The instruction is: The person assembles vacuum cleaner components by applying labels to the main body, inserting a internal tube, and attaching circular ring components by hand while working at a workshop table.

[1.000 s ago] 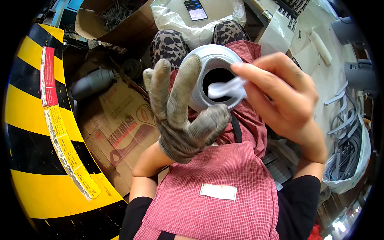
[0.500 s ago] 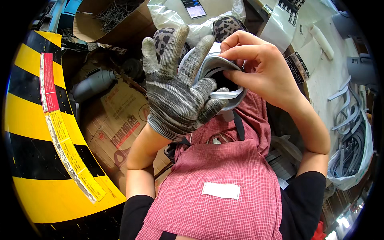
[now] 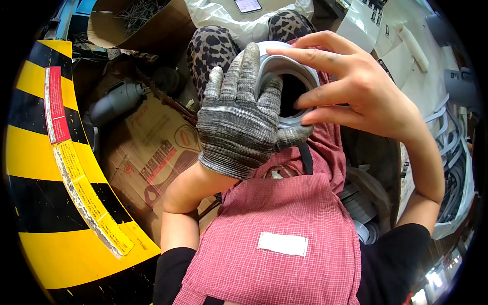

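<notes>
A grey plastic pipe fitting (image 3: 265, 68) with a round, dark mouth stands over my lap, its opening facing up toward me. My left hand (image 3: 236, 124), in a grey striped knit glove, wraps its left side; some fingers lie along the outside and one dips into the mouth. My bare right hand (image 3: 363, 89) reaches over from the right, upper fingers across the far rim, with lower fingertips at the inner edge of the mouth. A lighter grey band lines the inside of the rim; whether it is a separate ring is hard to tell.
Left, a yellow-and-black striped panel (image 3: 40, 152) curves past my arm. Beyond it lie cardboard (image 3: 162, 137), another grey fitting (image 3: 117, 104) and a box (image 3: 109, 30) of thin metal pieces. Right, a worktop (image 3: 391, 56) holds a white roll (image 3: 413, 48); beside it hangs a bag (image 3: 460, 213) of grey strips.
The loose grey loop that stood across the mouth no longer shows there. My left fingers have closed in around the fitting. My right hand has gone from a pinch to spread fingers over the rim.
</notes>
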A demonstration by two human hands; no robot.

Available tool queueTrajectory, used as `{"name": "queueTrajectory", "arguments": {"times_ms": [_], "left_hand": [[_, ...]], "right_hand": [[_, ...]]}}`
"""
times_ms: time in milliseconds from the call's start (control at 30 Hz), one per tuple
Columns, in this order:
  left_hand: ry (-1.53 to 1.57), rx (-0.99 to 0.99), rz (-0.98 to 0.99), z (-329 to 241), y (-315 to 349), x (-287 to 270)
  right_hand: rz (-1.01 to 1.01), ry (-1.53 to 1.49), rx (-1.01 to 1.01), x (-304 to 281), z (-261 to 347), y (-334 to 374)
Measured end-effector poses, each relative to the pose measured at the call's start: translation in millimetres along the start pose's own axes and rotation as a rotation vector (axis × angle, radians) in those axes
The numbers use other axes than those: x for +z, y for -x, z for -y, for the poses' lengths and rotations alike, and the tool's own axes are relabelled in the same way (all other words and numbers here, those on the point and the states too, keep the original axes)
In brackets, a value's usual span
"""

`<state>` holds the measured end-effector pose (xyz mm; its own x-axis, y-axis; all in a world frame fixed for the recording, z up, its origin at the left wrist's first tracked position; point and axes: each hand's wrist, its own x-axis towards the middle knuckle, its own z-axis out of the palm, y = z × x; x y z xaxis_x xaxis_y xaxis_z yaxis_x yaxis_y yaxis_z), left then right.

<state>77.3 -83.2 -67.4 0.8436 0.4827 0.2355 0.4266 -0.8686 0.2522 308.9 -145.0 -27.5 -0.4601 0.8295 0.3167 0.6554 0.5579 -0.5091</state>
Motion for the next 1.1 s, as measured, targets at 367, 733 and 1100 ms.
{"name": "queueTrajectory", "arguments": {"times_ms": [367, 733, 1100], "left_hand": [[0.068, 0.020, -0.078, -2.4, 0.7, 6.6], [0.692, -0.268, 0.112, 10.1, -14.6, -8.9], [1.289, -0.324, 0.048, 18.9, -12.9, 2.2]], "right_hand": [[0.067, 0.017, 0.164, 18.2, 5.2, -15.3], [-0.058, 0.216, 0.260, 37.5, 14.9, -26.1], [0.193, -0.099, 0.115, 9.1, 4.2, 3.3]]}}
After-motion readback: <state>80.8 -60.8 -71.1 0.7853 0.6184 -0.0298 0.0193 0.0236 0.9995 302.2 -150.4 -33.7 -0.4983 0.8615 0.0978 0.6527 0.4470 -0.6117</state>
